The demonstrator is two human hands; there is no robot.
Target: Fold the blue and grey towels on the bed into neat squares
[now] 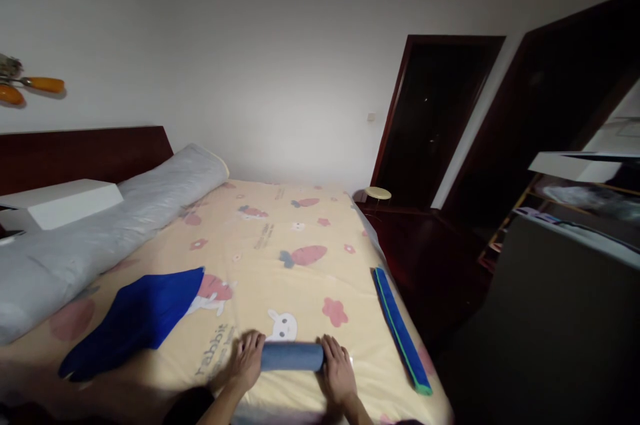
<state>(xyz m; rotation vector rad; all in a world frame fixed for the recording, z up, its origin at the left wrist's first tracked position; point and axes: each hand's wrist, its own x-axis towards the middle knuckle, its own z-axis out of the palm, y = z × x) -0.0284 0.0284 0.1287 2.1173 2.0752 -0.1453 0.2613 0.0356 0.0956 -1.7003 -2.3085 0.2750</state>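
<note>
A rolled-up grey-blue cloth (293, 356) lies crosswise on the bed near its front edge. My left hand (249, 358) is closed around the roll's left end, and my right hand (337, 368) grips the right end. To the left, a bright blue cloth (137, 311) is spread out with uneven edges. Over on the right side of the bed lies a long, narrow blue folded cloth (400, 328) with green edging. The bedsheet (260, 258) under all of these is pale yellow with rabbits, carrots and flowers.
A grey bolster-like roll (145, 201) lies along the headboard (85, 151), with a white box (70, 201) by it. Right of the bed stand a round yellow stool (378, 193), a dark door (435, 125), a shelf with a white box (575, 165) and a dark grey panel (555, 318).
</note>
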